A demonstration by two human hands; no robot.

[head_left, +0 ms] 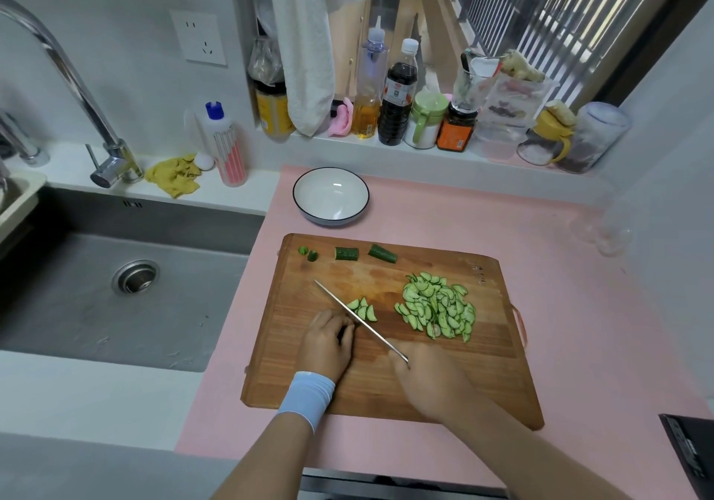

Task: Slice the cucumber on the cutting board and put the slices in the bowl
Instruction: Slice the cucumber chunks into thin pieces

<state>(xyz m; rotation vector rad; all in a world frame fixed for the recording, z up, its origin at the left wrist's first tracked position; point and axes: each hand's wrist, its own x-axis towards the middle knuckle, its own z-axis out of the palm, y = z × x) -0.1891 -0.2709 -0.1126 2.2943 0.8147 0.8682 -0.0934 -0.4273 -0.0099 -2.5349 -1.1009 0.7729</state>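
A wooden cutting board (390,376) lies on a pink mat. My right hand (429,376) grips a knife (355,316) whose blade runs diagonally across the board. My left hand (328,339), fingers curled, holds a cucumber piece against the blade's left side; the piece is mostly hidden under the fingers. A few fresh slices (363,308) lie just right of the blade. A large heap of slices (436,306) sits on the board's right half. Two cucumber chunks (365,254) and small end bits (308,253) rest along the far edge. The white bowl (307,202) stands beyond the board, with nothing in it.
A steel sink (116,287) with a tap (77,90) lies to the left. Bottles and jars (421,113) line the window sill behind the bowl. A yellow cloth (174,175) and a dish-soap bottle (226,144) sit by the sink. A dark appliance corner (691,449) shows at lower right.
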